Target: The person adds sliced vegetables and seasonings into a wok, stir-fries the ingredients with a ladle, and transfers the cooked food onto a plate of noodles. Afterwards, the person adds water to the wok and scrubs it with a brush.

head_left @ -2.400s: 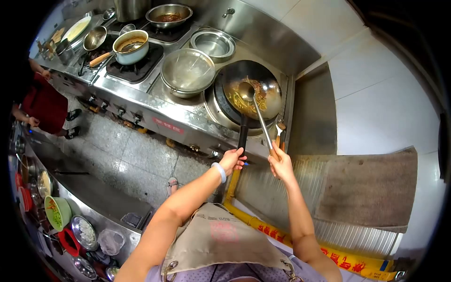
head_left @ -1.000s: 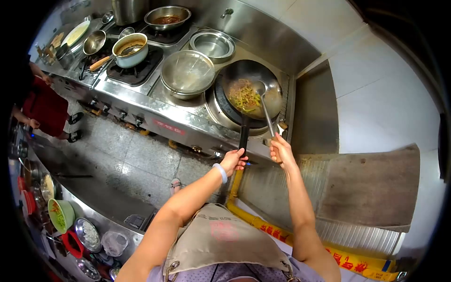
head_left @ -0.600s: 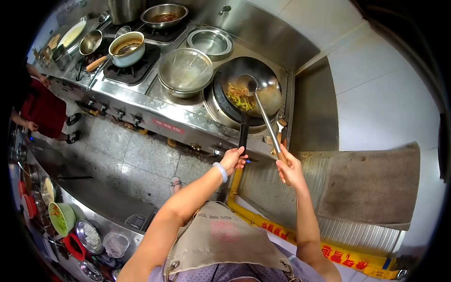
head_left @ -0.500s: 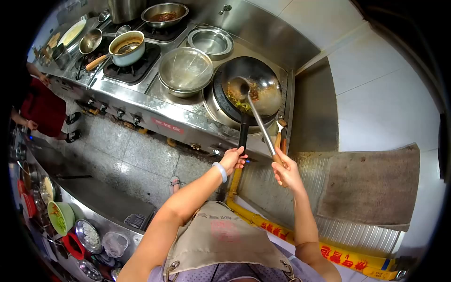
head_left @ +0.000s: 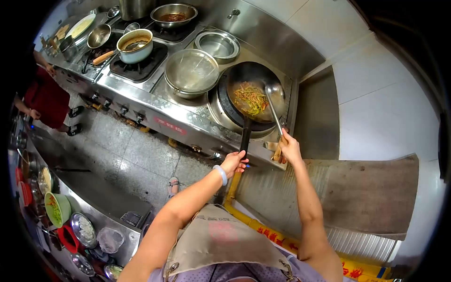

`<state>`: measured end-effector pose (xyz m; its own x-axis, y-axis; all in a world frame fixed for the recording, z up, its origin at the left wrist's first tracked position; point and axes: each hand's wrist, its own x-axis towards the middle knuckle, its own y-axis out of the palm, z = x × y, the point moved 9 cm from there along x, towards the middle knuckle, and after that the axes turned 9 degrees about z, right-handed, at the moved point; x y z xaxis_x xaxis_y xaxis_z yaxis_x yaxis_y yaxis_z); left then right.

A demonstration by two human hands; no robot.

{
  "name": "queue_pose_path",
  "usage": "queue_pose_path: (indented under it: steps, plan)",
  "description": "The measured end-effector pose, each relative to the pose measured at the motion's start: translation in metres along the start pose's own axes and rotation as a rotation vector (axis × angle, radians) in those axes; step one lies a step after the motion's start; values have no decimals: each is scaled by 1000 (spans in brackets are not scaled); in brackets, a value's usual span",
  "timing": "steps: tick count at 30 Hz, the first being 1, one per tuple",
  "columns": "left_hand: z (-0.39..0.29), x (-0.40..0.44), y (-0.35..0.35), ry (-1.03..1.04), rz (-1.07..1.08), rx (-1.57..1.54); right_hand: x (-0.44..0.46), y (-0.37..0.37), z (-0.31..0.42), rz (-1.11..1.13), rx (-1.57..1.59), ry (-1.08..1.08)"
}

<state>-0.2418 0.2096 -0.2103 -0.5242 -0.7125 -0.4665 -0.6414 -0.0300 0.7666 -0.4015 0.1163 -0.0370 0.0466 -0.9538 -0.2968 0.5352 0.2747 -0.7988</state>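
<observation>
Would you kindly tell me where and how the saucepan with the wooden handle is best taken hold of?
The saucepan is probably best gripped by its wooden handle, coming from the front left: the handle juts that way, past the burner grate, while the wide, round body shows no second handle.

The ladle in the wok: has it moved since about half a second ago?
Yes. Judged against the tap on the steel backsplash, the ladle has swung, its head shifting rightward in the picture, now toward the right side of the wok.
</observation>
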Motion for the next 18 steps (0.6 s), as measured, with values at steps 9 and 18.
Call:
queue_pose_path:
  steps: [9,18]
  plan:
    - [1,4,0,-20,40,-17,-116,-78,26,-99,-432,-199]
    - [-1,-2,1,-26,-20,5,-69,-31,-22,-244,-184,-337]
